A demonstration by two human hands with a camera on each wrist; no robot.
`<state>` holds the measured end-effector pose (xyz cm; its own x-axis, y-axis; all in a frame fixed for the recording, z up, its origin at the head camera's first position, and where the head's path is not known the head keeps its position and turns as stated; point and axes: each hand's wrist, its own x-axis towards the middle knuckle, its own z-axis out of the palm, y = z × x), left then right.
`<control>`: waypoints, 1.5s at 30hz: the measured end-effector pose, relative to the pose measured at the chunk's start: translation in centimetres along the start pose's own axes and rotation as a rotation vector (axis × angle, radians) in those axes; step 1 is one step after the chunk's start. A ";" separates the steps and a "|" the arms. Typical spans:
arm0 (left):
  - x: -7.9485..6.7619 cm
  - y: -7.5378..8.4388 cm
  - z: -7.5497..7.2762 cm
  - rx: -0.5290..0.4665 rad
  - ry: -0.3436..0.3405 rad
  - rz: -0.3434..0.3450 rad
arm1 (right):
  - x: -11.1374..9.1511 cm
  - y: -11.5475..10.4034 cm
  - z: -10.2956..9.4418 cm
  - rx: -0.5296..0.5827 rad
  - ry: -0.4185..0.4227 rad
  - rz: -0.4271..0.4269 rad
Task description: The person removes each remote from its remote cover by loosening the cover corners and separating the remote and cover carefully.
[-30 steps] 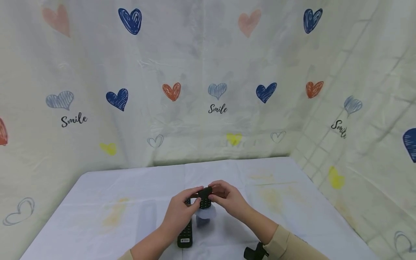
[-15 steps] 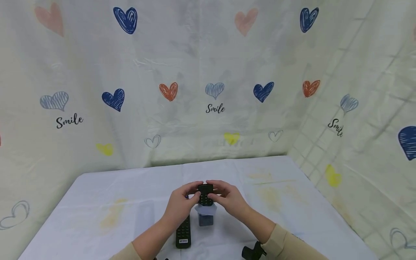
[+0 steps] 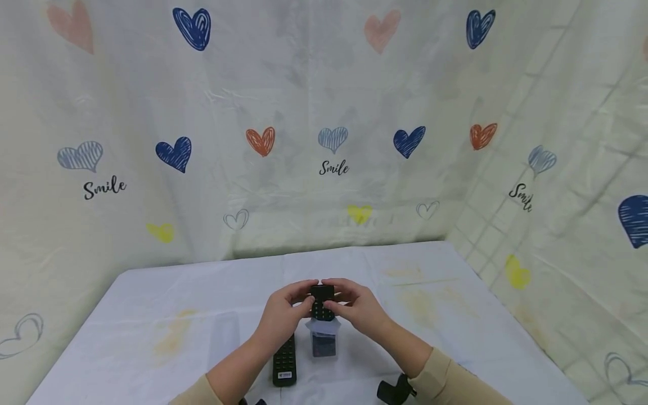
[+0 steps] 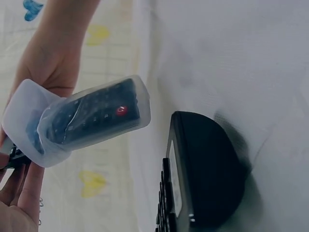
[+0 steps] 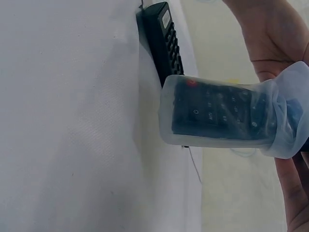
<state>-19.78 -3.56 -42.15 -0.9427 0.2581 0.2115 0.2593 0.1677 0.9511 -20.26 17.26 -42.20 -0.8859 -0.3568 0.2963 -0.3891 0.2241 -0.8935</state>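
Observation:
Both hands hold a black remote control [image 3: 322, 306] over the table, thumbs on its button side. My left hand [image 3: 282, 310] grips its left edge, my right hand [image 3: 360, 308] its right edge. A translucent soft sleeve [image 3: 324, 344] covers the lower part of this remote. In the left wrist view, the sleeve's flared, folded-back opening [image 4: 29, 108] lies close to the fingers. A red button and rows of keys show through the sleeve [image 5: 167, 111] in the right wrist view. The remote's upper end stays outside the sleeve.
A second black remote control [image 3: 285, 364] lies on the white-covered table [image 3: 167, 304], left of the sleeve and beneath the left arm. A flat translucent strip [image 3: 223, 340] lies farther left. A black device [image 3: 395, 390] sits at the right wrist. Heart-printed curtains hang behind and at right.
The remote in hand has straightened from a slight tilt, and more of the sleeve below it shows. Both hands keep their grip. The head view has shifted slightly.

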 end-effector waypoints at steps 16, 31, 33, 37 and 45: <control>-1.4 -0.1 -0.5 0.059 0.008 -0.076 | 0.3 -0.9 -1.7 0.029 0.154 0.119; -2.2 -0.9 1.2 0.173 -0.012 -0.081 | 1.2 -2.4 -4.2 0.198 0.264 0.088; -2.2 -0.7 1.3 0.180 -0.015 -0.084 | 1.1 -2.5 -4.3 0.205 0.273 0.091; -2.1 -0.4 1.4 0.204 -0.014 -0.080 | 1.1 -2.8 -4.4 0.212 0.295 0.100; -2.0 -0.1 1.3 0.252 -0.004 -0.051 | 1.2 -2.7 -4.5 0.225 0.310 0.148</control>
<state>-17.60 -2.87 -42.96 -0.9551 0.2472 0.1634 0.2563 0.4123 0.8743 -21.41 20.34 -37.89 -0.9757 -0.0379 0.2160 -0.2173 0.0364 -0.9754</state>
